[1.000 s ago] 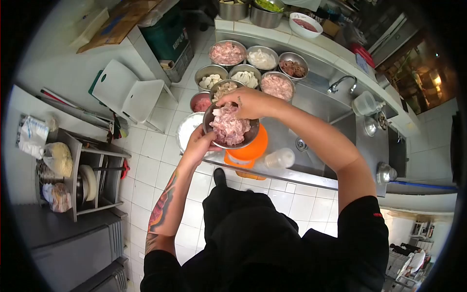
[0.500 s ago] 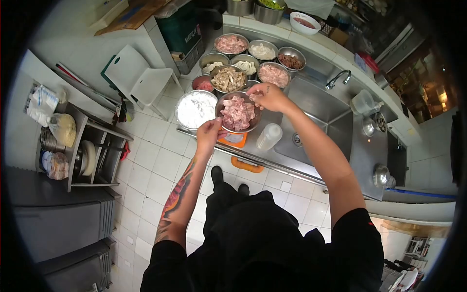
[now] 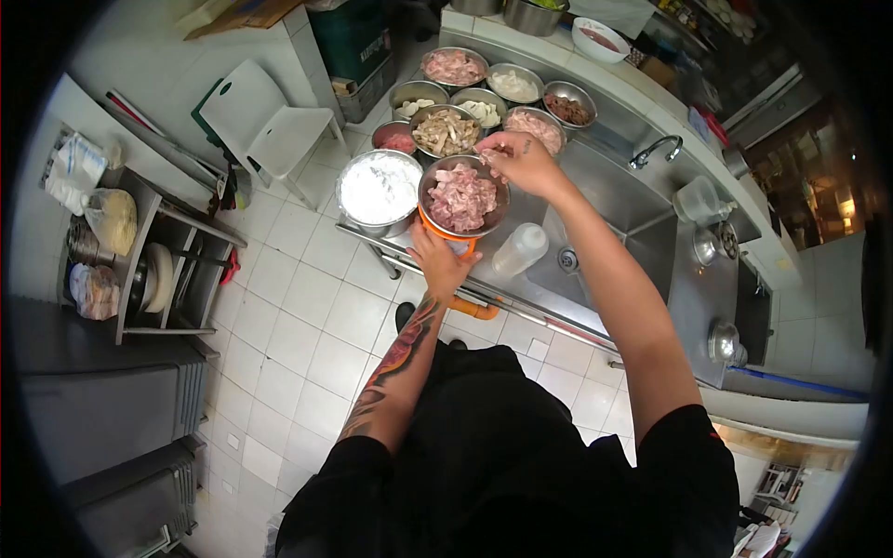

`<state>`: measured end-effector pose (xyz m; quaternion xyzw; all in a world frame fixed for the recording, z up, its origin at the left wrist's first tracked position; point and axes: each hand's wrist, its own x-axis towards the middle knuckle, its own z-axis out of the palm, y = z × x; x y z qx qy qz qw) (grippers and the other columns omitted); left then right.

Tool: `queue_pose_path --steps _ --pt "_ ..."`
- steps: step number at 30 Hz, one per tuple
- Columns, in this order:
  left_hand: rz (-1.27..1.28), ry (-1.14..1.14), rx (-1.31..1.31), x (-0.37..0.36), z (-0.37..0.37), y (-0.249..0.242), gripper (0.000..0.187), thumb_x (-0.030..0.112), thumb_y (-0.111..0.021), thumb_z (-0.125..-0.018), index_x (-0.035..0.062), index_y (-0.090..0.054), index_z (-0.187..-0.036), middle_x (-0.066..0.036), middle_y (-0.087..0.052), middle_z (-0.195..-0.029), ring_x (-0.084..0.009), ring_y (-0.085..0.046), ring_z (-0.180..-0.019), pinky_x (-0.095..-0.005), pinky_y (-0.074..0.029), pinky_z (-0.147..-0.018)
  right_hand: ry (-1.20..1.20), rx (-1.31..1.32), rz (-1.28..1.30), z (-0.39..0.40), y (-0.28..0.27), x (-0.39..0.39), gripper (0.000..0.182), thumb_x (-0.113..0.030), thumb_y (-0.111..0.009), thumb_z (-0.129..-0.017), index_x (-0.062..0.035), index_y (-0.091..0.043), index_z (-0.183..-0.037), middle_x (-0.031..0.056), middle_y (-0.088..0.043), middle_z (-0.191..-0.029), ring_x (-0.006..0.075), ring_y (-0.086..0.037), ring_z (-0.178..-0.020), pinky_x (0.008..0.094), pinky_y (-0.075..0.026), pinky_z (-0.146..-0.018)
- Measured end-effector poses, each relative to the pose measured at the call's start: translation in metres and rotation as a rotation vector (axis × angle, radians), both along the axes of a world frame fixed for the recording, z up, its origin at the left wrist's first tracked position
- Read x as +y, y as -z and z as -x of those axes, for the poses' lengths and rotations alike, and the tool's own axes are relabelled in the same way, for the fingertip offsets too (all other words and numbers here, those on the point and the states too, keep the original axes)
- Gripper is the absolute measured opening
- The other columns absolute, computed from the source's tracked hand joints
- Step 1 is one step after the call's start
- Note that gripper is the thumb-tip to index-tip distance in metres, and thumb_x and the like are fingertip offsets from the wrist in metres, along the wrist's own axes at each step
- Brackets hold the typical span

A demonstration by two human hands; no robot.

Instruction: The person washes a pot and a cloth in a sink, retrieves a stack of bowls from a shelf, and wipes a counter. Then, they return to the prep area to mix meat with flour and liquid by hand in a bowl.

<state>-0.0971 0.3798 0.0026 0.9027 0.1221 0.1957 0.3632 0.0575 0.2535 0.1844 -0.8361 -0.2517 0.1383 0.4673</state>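
A metal bowl of raw meat pieces (image 3: 462, 197) rests on an orange kitchen scale (image 3: 473, 249). My left hand (image 3: 439, 260) grips the near side of the scale, fingers to the left and thumb to the right. At the bowl's far right rim, my right hand (image 3: 523, 166) has its fingertips closed on the edge, though the fingers partly hide the contact. Just left of the bowl stands a pot of white powder (image 3: 379, 184). Behind the bowl is a pot of sliced mushroom-like pieces (image 3: 445, 132). A translucent bottle (image 3: 521, 249) stands to the right.
Several metal pots of meat and pale slices, such as a pot of pink meat (image 3: 534, 128), crowd the counter behind. A steel sink (image 3: 609, 219) with a faucet (image 3: 659, 149) lies right. A white chair (image 3: 279, 130) and shelf unit (image 3: 177, 270) stand left.
The bowl of meat has settled onto the orange scale. My left hand has left the bowl's rim and moved down to the scale. My right hand stays at the bowl's far rim.
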Motion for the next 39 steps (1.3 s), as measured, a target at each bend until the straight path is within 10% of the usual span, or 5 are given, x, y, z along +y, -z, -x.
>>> queue_pose_path --steps 13,23,31,39 --pt "0.038 0.106 -0.181 0.031 0.045 0.034 0.113 0.027 -0.088 -0.067 -0.0099 -0.019 -0.149 -0.034 -0.028 -0.149 -0.0501 -0.031 -0.136 -0.0521 -0.026 -0.114 -0.004 -0.012 -0.063 0.004 -0.002 0.009 0.021 -0.016 -0.064 -0.090 -0.0049 -0.071 -0.107 0.0075 -0.070 -0.081 0.0117 -0.065 -0.065 0.0283 -0.051 -0.058" --pt "0.117 -0.330 0.470 0.185 0.376 0.200 0.093 0.025 -0.077 -0.081 -0.0129 -0.023 -0.147 -0.032 -0.032 -0.150 -0.0452 -0.031 -0.140 -0.0476 -0.024 -0.118 -0.489 0.394 0.265 -0.007 -0.038 0.002 0.018 -0.021 -0.059 -0.099 -0.0051 -0.066 -0.102 -0.0017 -0.062 -0.071 0.0053 -0.055 -0.059 0.0224 -0.044 -0.052" --pt "0.292 -0.608 0.937 0.211 0.447 0.237 0.092 0.028 -0.079 -0.080 -0.0133 -0.029 -0.145 -0.032 -0.055 -0.128 -0.0423 -0.060 -0.112 -0.0459 -0.050 -0.096 0.050 0.230 -0.053 -0.277 0.026 0.045 0.014 -0.010 -0.063 -0.091 -0.0017 -0.068 -0.101 0.0031 -0.067 -0.076 0.0069 -0.059 -0.060 0.0242 -0.049 -0.052" --pt "0.581 -0.645 0.782 0.304 0.351 0.202 0.075 0.015 -0.071 -0.088 -0.0081 -0.031 -0.147 -0.027 -0.053 -0.132 -0.0314 -0.063 -0.104 -0.0373 -0.054 -0.085 0.370 -0.473 0.593 -0.430 0.144 0.125 0.032 -0.015 -0.066 -0.076 -0.0111 -0.071 -0.107 0.0171 -0.071 -0.099 0.0379 -0.066 -0.095 0.0421 -0.053 -0.087"
